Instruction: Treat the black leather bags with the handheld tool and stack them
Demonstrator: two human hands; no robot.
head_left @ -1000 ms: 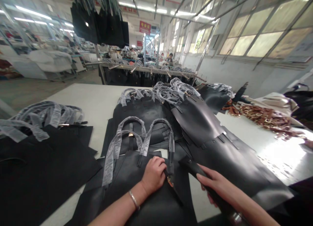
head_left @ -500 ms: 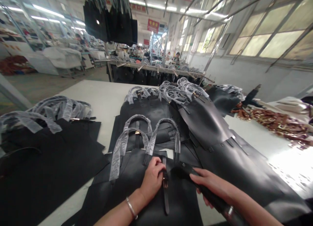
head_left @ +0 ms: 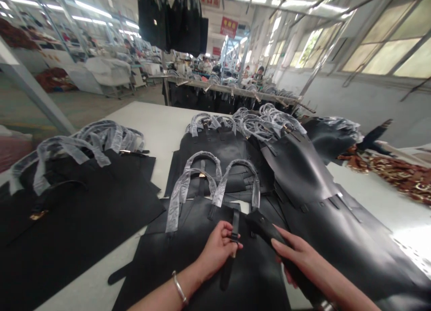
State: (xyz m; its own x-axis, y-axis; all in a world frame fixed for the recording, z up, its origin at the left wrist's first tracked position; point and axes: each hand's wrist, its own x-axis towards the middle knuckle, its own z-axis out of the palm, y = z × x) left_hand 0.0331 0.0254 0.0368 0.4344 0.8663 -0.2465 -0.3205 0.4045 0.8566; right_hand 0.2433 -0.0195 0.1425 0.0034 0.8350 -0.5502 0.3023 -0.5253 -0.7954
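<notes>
Here — left hand point(head_left: 224, 246) pinching strap point(head_left: 235, 221) — right hand point(head_left: 296, 255) gripping black tool point(head_left: 265, 225).

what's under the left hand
A black bag lies under the left hand, which holds a strap. The patch of bag directly behind the hand is covered, so it cannot be seen.

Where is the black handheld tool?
In the head view, the tool is low, right of centre, in the right hand, just right of the black strap.

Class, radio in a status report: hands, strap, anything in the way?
Left hand holding black strap over black panel. Right hand gripping black handheld tool. Wrapped handle close to tool's head; nothing visibly blocking.
</notes>
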